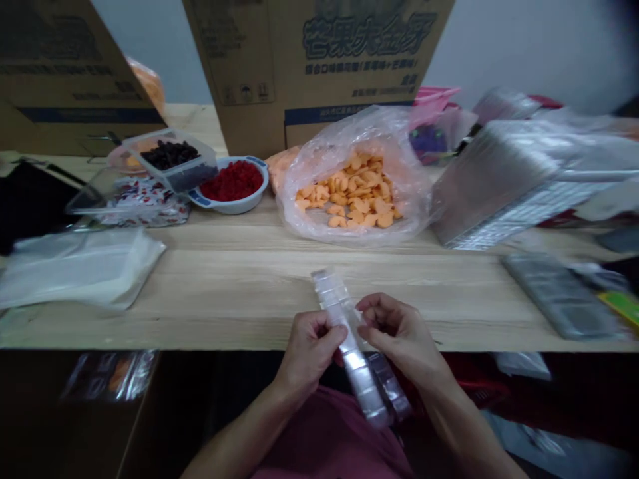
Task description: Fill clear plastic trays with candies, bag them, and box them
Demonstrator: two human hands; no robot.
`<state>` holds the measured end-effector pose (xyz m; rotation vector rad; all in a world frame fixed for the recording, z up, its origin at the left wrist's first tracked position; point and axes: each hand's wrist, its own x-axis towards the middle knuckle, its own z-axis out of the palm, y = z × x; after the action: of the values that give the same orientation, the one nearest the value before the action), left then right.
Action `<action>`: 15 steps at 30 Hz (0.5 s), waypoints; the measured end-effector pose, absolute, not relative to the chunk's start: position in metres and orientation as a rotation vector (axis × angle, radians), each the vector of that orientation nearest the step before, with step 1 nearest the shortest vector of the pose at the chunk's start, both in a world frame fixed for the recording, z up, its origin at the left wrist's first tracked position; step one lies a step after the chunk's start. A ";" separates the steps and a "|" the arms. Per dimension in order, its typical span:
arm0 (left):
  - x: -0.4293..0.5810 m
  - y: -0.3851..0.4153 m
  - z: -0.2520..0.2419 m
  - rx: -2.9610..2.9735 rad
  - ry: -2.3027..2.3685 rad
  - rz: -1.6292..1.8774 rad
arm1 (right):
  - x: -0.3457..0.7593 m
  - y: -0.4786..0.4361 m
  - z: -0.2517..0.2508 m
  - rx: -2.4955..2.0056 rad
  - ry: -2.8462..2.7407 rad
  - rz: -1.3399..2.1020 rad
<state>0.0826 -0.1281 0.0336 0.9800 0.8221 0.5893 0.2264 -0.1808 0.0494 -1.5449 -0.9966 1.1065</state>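
Note:
Over the front edge of the table I hold a long, narrow clear plastic compartment tray (356,362), tilted, its far end pointing away from me. My left hand (309,349) is closed around its left side, thumb on top. A second, darker-looking strip (392,389) hangs alongside on the right; whether it is joined to the tray I cannot tell. My right hand (407,339) pinches the clear plastic at the tray's right edge. Beyond my hands, an open plastic bag (304,223) holds orange, flat, rounded pieces (362,189).
At the back left stand a blue-white bowl (237,205) of red pieces and a clear box (192,176) of dark pieces. Clear bags (80,266) lie at left. Stacked clear trays (514,179) and a grey tray (562,296) are at right. Cardboard boxes (249,113) stand behind.

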 end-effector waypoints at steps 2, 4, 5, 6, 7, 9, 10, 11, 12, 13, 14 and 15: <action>0.082 -0.129 0.032 0.980 0.823 0.565 | 0.235 -0.185 0.053 -1.552 -0.967 1.053; 0.082 -0.129 0.029 0.980 0.820 0.543 | 0.248 -0.192 0.058 -1.621 -0.995 0.875; 0.083 -0.129 0.027 0.977 0.812 0.536 | 0.258 -0.196 0.059 -1.679 -1.026 0.741; 0.085 -0.129 0.024 0.973 0.797 0.533 | 0.269 -0.201 0.059 -1.751 -1.061 0.593; 0.087 -0.129 0.022 0.970 0.780 0.531 | 0.282 -0.205 0.057 -1.836 -1.099 0.438; 0.091 -0.129 0.019 0.961 0.745 0.518 | 0.314 -0.214 0.048 -2.061 -1.164 0.147; 0.093 -0.128 0.017 0.955 0.729 0.507 | 0.330 -0.218 0.040 -2.195 -1.180 0.021; 0.096 -0.128 0.016 0.947 0.715 0.495 | 0.347 -0.221 0.032 -2.331 -1.188 -0.081; 0.098 -0.128 0.016 0.937 0.704 0.485 | 0.363 -0.224 0.022 -2.444 -1.185 -0.150; 0.100 -0.128 0.015 0.927 0.695 0.476 | 0.378 -0.227 0.014 -2.505 -1.172 -0.186; 0.102 -0.128 0.015 0.919 0.689 0.473 | 0.390 -0.229 0.006 -2.545 -1.160 -0.203; 0.104 -0.128 0.015 0.914 0.687 0.474 | 0.399 -0.230 -0.001 -2.557 -1.145 -0.207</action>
<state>0.1036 -0.1280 0.0150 0.9136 0.6870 0.4736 0.3994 -0.2302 -0.0008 -2.5566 -1.1447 -0.2072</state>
